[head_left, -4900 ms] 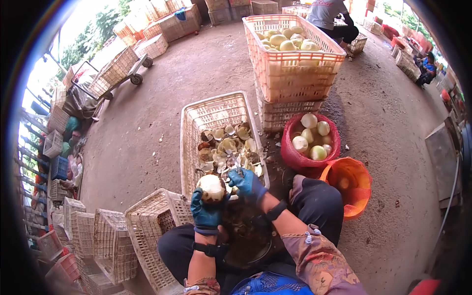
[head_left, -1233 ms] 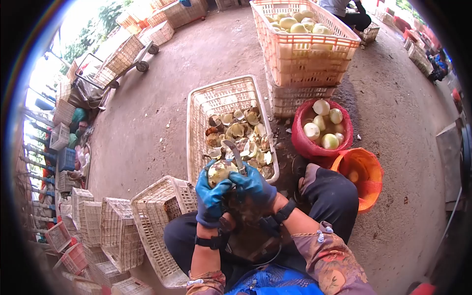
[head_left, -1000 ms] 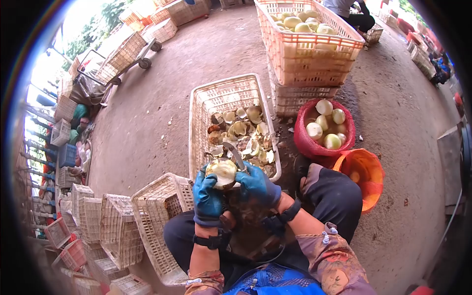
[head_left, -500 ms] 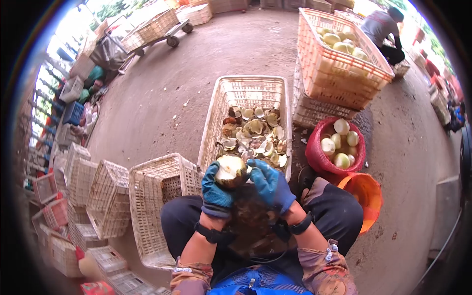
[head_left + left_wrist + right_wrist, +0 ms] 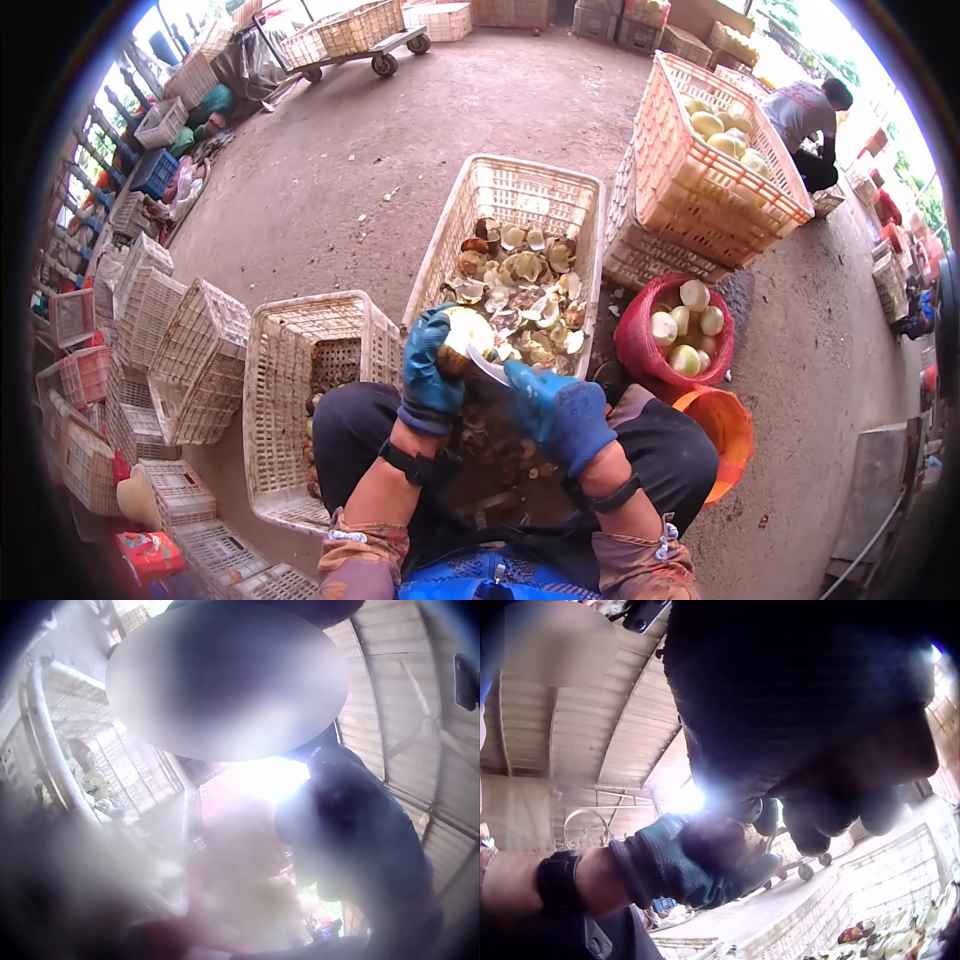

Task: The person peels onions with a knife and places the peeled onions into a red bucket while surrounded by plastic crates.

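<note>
In the head view my left hand (image 5: 432, 372), in a blue-green glove, grips a round, pale, partly peeled vegetable (image 5: 466, 328) with darker skin low on its side. My gloved right hand (image 5: 562, 412) holds a knife (image 5: 490, 367); its curved blade lies right at the vegetable's lower right side. Below and beyond them stands a whitish crate (image 5: 420, 290) holding cut peels (image 5: 530, 300), brown outside and pale inside. The right wrist view has the left hand (image 5: 667, 859) around the vegetable (image 5: 724, 841), while the dark right hand (image 5: 802, 712) fills the top. The left wrist view is mostly blurred.
A red tub (image 5: 640, 355) of peeled vegetables and an orange bucket (image 5: 735, 440) stand at my right. Behind them are stacked crates, the upper crate (image 5: 700, 190) full of vegetables. Another crate (image 5: 270, 420) is by my left knee. A trolley (image 5: 375, 52) and a seated person (image 5: 805, 120) are farther off.
The view has swung right. The vegetable was turned about in both hands; more of its pale flesh shows than about a second ago. The knife blade, pointing up earlier, now lies against its side.
</note>
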Available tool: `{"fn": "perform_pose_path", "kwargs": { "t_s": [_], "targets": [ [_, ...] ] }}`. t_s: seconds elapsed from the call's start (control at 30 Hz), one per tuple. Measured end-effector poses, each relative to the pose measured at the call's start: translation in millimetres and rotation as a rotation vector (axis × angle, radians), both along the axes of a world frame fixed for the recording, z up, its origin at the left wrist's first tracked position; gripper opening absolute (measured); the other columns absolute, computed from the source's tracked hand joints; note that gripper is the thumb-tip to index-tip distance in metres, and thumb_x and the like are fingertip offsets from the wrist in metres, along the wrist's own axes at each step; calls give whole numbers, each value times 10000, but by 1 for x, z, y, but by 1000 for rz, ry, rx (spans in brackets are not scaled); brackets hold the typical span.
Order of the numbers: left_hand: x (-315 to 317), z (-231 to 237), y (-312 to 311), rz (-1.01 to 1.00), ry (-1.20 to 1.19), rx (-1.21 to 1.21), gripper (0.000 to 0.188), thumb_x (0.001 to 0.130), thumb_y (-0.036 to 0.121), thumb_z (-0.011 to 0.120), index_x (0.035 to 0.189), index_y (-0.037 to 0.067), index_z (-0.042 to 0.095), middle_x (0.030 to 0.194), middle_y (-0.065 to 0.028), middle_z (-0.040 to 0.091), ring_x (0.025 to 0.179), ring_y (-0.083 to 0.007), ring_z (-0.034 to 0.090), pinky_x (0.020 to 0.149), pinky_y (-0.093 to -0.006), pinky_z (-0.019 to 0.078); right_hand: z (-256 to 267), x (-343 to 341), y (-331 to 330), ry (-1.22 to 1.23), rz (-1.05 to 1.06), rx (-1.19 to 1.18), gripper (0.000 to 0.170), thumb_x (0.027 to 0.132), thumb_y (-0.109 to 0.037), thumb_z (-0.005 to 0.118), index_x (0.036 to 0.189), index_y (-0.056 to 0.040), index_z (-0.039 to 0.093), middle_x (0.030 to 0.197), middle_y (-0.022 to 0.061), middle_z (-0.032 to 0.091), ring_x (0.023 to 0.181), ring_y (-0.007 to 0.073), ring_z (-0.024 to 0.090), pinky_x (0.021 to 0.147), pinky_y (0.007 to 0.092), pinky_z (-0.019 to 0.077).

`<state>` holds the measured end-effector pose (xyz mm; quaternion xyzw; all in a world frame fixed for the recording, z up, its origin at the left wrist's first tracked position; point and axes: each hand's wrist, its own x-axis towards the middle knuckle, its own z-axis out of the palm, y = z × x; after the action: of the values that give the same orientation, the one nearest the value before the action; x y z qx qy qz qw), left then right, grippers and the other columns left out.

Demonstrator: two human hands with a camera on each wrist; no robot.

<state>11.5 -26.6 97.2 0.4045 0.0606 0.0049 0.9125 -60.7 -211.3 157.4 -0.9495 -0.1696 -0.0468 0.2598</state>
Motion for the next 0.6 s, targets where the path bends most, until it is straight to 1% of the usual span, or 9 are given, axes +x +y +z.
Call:
{"fn": "perform_pose_path", "kwargs": {
  "t_s": [0.03,0.07,0.13,0.23,0.33,0.43,0.53,0.57,0.6],
  "targets": [
    [0,3,-3,6,-72,83,343,860,178,581,1156,5,595,1068,-66,626,957,-184,618,885,-323,505,4,0,-3,23,-10,-71,348,860,-241,582,1205,-195,590,839,97,675,719,297,669,558,422,508],
    [-1,6,-3,-21,-62,106,334,855,165,577,1144,-1,597,1061,-70,628,954,-180,618,882,-318,504,2,1,-8,16,8,-94,373,850,-244,598,1220,-202,575,837,92,670,707,299,664,554,421,503],
    [-6,29,-4,-77,-43,157,316,846,140,570,1121,-12,600,1046,-77,630,949,-173,617,878,-310,503,-8,3,-18,3,40,-139,430,830,-251,632,1250,-215,547,832,80,658,683,303,654,545,419,493],
    [-2,24,1,-172,-68,328,359,840,194,550,1137,-7,575,1024,-84,630,925,-199,636,856,-323,534,-15,9,-23,-29,25,-152,412,826,-261,629,1232,-238,564,819,69,657,668,289,656,527,412,490],
    [-1,16,3,-176,-50,270,334,844,183,547,1115,-7,592,996,-86,647,921,-207,644,854,-325,535,-23,11,-21,-56,-4,-165,387,825,-253,621,1210,-242,583,812,62,653,671,269,660,531,403,492],
    [-1,12,8,-242,122,55,283,843,162,571,1077,12,620,995,-87,657,927,-212,648,849,-340,540,-29,9,-13,-117,-78,-207,362,825,-244,614,1188,-239,603,793,65,637,673,255,656,533,401,492],
    [-1,-9,10,-150,109,131,228,841,157,608,1035,44,647,989,-84,667,932,-220,652,855,-362,543,-34,12,-15,-162,-58,-206,392,818,-264,602,1205,-207,574,787,67,612,649,259,647,517,410,487],
    [-2,-15,10,-129,152,60,221,852,160,604,1027,33,649,973,-81,667,912,-213,654,838,-351,545,-37,13,-15,-175,-67,-224,392,823,-258,595,1210,-205,574,784,66,605,642,254,643,513,404,485],
    [-4,-12,5,-108,196,-10,216,863,163,601,1020,22,652,958,-78,667,892,-206,657,821,-339,547,-41,14,-14,-187,-75,-241,392,827,-252,589,1216,-203,573,780,66,599,634,248,638,509,399,483]
  ]
}}
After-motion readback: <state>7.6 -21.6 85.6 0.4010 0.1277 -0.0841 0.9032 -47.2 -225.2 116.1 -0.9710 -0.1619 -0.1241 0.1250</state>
